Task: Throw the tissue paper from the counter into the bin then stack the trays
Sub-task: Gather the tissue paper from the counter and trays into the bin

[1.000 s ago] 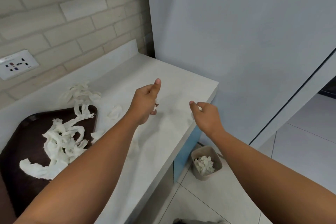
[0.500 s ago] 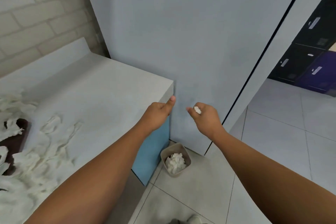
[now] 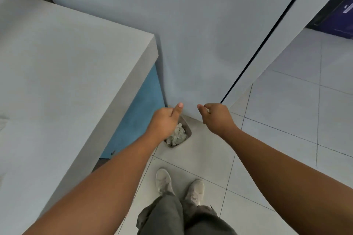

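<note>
My left hand (image 3: 165, 123) is curled into a fist with the thumb up, directly over the small grey bin (image 3: 188, 131) on the floor; whatever it grips is hidden inside the fist. To the right of the bin and at the same height, my right hand (image 3: 215, 118) pinches a small white scrap of tissue paper (image 3: 207, 109) between thumb and fingers. Crumpled white tissue (image 3: 178, 135) lies in the bin. The pale counter (image 3: 66, 82) fills the left of the view. The trays are out of view.
The bin stands in the corner between the counter's blue side panel (image 3: 141, 112) and a grey wall panel (image 3: 200, 34). My feet in pale shoes (image 3: 179, 185) stand on the white tiled floor (image 3: 286, 149). A doorway opens at the right.
The view swung right and down, away from the tray and loose tissue on the counter. Both hands moved off the counter edge to above the bin, still curled.
</note>
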### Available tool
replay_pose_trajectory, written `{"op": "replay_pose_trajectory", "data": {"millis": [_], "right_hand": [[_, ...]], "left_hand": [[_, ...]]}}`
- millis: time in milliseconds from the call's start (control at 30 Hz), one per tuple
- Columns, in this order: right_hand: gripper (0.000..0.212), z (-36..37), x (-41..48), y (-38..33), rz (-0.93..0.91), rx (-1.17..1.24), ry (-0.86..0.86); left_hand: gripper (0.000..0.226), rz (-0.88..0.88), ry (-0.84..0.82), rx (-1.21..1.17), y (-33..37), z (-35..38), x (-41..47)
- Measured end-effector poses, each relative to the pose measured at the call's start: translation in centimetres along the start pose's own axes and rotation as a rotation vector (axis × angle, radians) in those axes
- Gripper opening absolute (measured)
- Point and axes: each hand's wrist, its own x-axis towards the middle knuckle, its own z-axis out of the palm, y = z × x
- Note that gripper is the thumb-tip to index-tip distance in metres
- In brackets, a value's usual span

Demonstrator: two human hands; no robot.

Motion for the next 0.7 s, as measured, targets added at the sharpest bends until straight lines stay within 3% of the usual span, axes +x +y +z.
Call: {"op": "replay_pose_trajectory", "data": {"millis": [200, 333, 700], "right_hand": [[0.049, 6.4, 3.7, 6.0, 0.058, -0.088, -0.151], [0.061, 11.2, 6.3, 9.8, 0.129, -0.129, -0.187], [0.061, 23.7, 13.5, 19.0, 0.167, -0.15, -0.227]], "left_hand": [[0.057, -0.14, -0.024, -0.022, -8.0, 6.2, 4.3], [0.058, -0.125, 0.01, 0.161, -13.9, 10.1, 7.2], [0.057, -0.239, -0.175, 0.283, -26.0, 19.3, 16.4]]}}
